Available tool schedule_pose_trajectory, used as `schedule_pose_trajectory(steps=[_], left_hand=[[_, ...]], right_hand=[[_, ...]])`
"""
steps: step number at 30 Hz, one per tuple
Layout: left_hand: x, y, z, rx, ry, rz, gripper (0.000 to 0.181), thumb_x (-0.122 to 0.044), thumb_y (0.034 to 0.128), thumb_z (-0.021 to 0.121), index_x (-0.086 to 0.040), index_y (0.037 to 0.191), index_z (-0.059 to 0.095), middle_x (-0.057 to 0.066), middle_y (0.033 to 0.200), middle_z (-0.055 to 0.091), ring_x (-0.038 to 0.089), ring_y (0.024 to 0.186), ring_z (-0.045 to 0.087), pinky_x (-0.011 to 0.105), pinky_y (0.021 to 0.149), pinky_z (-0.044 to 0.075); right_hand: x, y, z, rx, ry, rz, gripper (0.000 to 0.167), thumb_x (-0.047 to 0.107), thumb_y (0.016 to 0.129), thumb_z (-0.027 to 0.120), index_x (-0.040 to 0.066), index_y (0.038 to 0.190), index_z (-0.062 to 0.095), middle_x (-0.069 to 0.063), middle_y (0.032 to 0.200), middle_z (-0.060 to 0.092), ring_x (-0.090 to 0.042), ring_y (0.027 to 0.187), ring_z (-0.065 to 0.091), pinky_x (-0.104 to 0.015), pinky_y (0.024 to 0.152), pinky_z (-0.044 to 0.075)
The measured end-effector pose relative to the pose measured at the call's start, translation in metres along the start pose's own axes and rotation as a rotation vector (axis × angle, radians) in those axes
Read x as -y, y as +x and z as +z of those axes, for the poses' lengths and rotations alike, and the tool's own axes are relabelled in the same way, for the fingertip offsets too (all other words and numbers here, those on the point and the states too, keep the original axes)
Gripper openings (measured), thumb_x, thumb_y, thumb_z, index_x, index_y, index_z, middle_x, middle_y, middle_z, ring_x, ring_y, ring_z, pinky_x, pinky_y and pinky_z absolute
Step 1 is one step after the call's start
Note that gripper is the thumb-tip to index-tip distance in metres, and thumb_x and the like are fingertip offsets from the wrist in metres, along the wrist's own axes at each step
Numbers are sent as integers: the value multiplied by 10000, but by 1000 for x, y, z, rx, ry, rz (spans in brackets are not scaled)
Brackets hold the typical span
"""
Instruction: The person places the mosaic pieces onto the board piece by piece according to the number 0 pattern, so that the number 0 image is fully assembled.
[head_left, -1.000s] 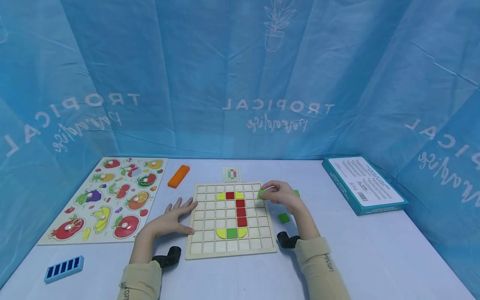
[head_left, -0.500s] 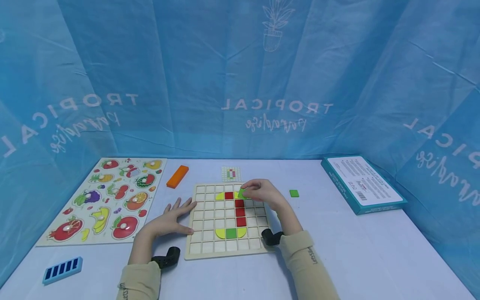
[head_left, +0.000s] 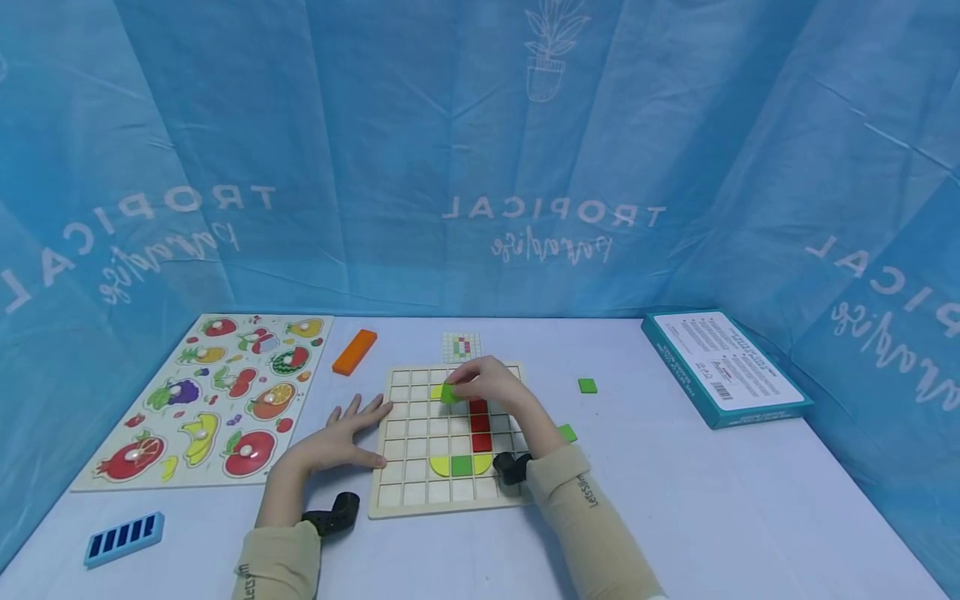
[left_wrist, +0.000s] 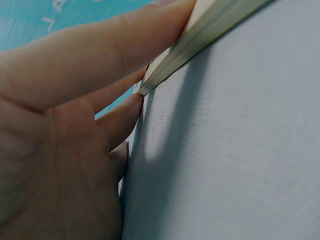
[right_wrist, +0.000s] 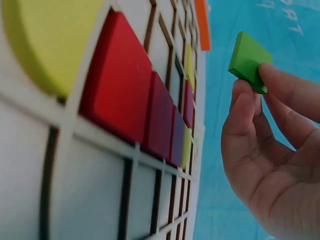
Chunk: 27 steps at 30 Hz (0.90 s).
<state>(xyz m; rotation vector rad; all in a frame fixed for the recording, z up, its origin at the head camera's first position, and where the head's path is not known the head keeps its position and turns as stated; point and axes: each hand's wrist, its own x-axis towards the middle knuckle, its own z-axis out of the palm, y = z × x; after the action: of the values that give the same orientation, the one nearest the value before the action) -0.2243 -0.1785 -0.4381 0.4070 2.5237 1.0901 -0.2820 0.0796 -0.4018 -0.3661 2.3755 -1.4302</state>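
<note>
A pale wooden grid board [head_left: 405, 492] lies flat on the table. My right hand [head_left: 491, 385] pinches a green square tile [head_left: 448, 393] between thumb and fingertips over the board's upper part. In the right wrist view, that green tile [right_wrist: 245, 57] is held tilted, apart from the board. Several red square tiles [head_left: 480, 422] form a column, and a green tile [head_left: 461, 466] sits between two yellow rounded tiles in a lower row. My left hand [head_left: 337, 442] lies with spread fingers, touching the board's left edge. My right hand partly hides the upper row.
Two loose green tiles, one farther back [head_left: 587, 386] and one beside the right sleeve [head_left: 567, 433], lie right of the board. A small pattern card [head_left: 461, 347] is behind it. A fruit puzzle [head_left: 225, 392], orange block [head_left: 355, 352] and blue slotted piece [head_left: 123, 540] lie left; a teal box [head_left: 727, 367] right.
My right hand has carried the green tile leftward from the board's right edge to above its upper middle. My left hand has stayed at the board's left edge.
</note>
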Motion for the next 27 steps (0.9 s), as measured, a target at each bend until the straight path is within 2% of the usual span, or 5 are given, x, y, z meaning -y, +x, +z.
schedule_pose_trajectory(steps=[4, 9, 16, 20, 27], left_hand=[[0, 0, -1, 4, 1, 8, 925, -287, 681, 775, -63, 1441, 298, 201, 1522, 122, 435, 1375, -101, 602, 1069, -105], [1, 1, 0, 5, 16, 6, 931, -311, 681, 774, -69, 1443, 296, 201, 1522, 125, 440, 1374, -97, 610, 1067, -99], [2, 1, 0, 4, 14, 12, 928, -301, 681, 776, -65, 1442, 298, 202, 1521, 127, 436, 1375, -97, 604, 1068, -105], [1, 1, -1, 3, 8, 14, 923, -283, 680, 778, -62, 1439, 302, 202, 1520, 129, 436, 1375, -98, 603, 1068, -106], [1, 1, 0, 2, 7, 7, 920, -277, 679, 778, -55, 1436, 305, 205, 1519, 131, 438, 1374, -98, 608, 1066, -102]], right_hand=[[3, 6, 8, 8, -85, 16, 146, 62, 858, 608, 50, 972, 699, -53, 915, 648, -163, 723, 582, -296, 658, 519], [5, 10, 15, 25, -101, 24, 131, 32, 853, 606, 35, 948, 696, -61, 878, 649, -208, 715, 599, -294, 632, 524], [6, 13, 19, 27, -166, 22, 139, -1, 842, 596, 46, 913, 706, -47, 875, 649, -157, 640, 558, -256, 577, 499], [4, 15, 21, 27, -197, 25, 143, -11, 832, 595, 59, 890, 705, -35, 810, 629, -133, 600, 525, -236, 546, 470], [7, 14, 24, -5, -403, -27, 82, 14, 801, 668, 87, 832, 690, 4, 778, 603, -120, 674, 513, -216, 557, 435]])
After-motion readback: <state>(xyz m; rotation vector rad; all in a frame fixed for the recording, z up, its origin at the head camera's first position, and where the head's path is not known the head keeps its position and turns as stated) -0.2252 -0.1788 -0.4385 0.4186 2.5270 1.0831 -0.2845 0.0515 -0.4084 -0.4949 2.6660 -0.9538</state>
